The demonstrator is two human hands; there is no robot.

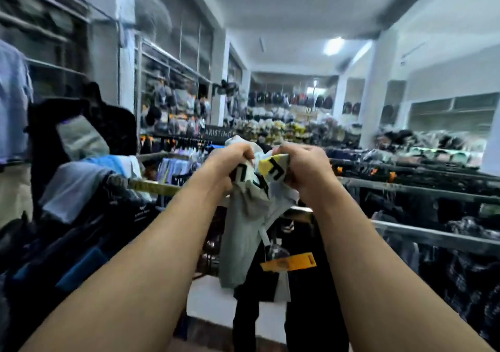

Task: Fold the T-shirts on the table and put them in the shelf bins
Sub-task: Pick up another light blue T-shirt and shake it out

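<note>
T-shirt is in the air, not on the table: grey, bunched, hanging from both hands with our arms stretched forward. Left hand grips a wad of the upper fabric, fingers curled round it. Right hand does the same just beside it, over a yellow print panel with black letters. The hands are nearly touching, so the cloth between them is crumpled, not spread. The rest of the shirt hangs loose below, with an orange tag dangling near its lower part.

Step, our read: pickup and sorting-out, before any fold. No crease, no flat lay, and no clear shoulder or hem line visible. We can't tell which part of the shirt each hand has (collar, sleeve or hem).

Below the shirt there's a pale flat surface, probably the table, partly hidden by the shirt and a black item. Clothes rails are to the right and heaped garments on the left. Shelving sits further back on the left, too blurred for us to pick out bins.

Next move calls for:
- finding the two shoulders
- spreading the hands apart so the shirt opens out
- laying it flat on the table, then folding

Mind the tag: it's better tucked inside so it doesn't snag or stick out of the fold. The frame is motion-blurred, so our finger-level grip details are approximate.
</note>
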